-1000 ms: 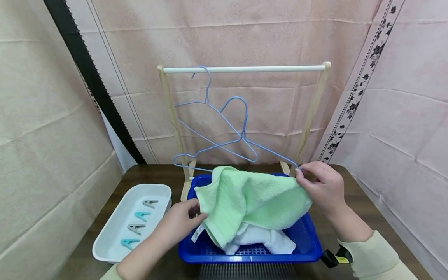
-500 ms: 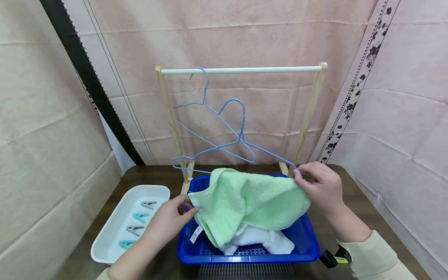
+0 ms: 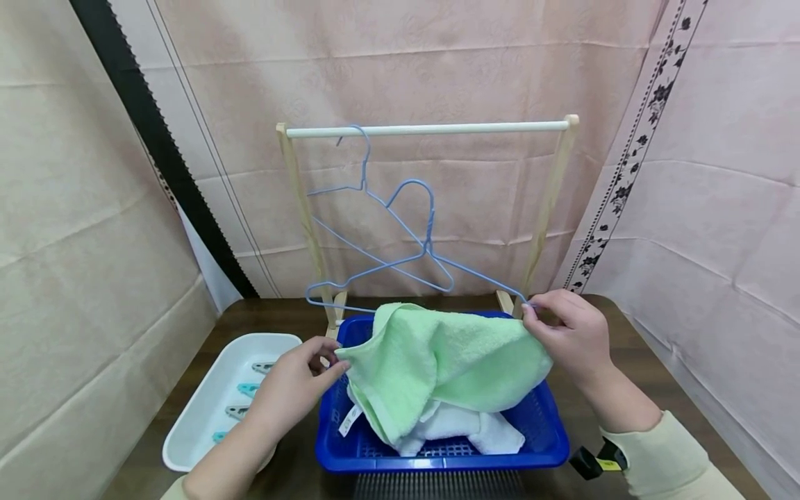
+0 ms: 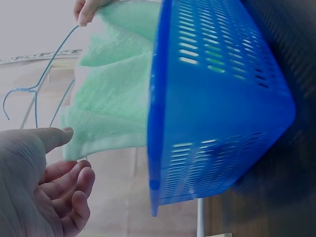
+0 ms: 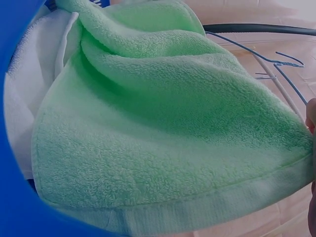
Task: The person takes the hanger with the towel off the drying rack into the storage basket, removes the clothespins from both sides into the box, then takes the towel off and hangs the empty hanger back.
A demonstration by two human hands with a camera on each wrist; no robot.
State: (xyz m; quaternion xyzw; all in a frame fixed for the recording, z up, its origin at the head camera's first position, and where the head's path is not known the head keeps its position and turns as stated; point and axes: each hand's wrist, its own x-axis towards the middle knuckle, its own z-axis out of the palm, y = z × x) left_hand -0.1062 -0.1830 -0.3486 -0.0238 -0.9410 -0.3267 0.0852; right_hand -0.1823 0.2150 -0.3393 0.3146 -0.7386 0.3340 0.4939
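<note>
A light green towel (image 3: 450, 354) spreads over the blue basket (image 3: 437, 464), above a white cloth (image 3: 459, 427) lying inside. My right hand (image 3: 575, 330) pinches one end of a blue wire hanger (image 3: 465, 262) together with the towel's upper right corner. The hanger's hook points up, and its lower bar runs behind the towel. At the left, my left hand (image 3: 294, 385) has the towel's left corner between thumb and fingertips; in the left wrist view the thumb (image 4: 59, 136) lies at that edge, with the other fingers loosely curled below.
A second blue hanger (image 3: 365, 156) hangs from the white rod (image 3: 469, 128) of a wooden rack at the back. To the left stands a white tray (image 3: 171, 448) with several clothespins (image 3: 246, 389), partly behind my left forearm. Pale curtains surround the table (image 3: 625, 347).
My left hand has moved left and slightly up, drawing the towel's left corner outward. My right hand keeps its grip, almost still. The whole view has shifted slightly.
</note>
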